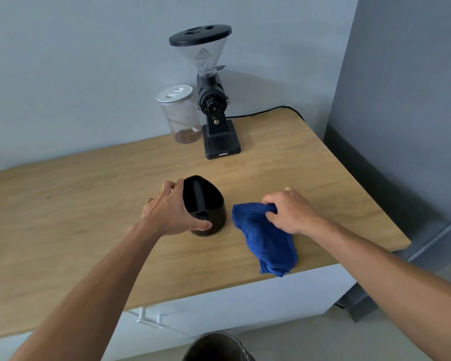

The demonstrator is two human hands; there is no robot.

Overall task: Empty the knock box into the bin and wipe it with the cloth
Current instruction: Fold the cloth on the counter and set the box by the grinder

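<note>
Wooden counter [89, 204] | knock box [206, 201] between left fingers [175, 186] | cloth [266, 238] under right fingers [271, 217]

1 knock box [205, 204], 1 cloth [264, 238].

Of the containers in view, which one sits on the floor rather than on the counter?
The dark bin at the bottom edge, below the counter. The knock box and the clear jar both stand on the wooden top.

Surface: you had a wooden countertop [76, 204].
Rear: coffee grinder [214, 110] and clear jar [178, 115] stood side by side.
Centre: your black knock box [206, 204] stood upright.
Right: your blue cloth [266, 243] lay beside it.
</note>
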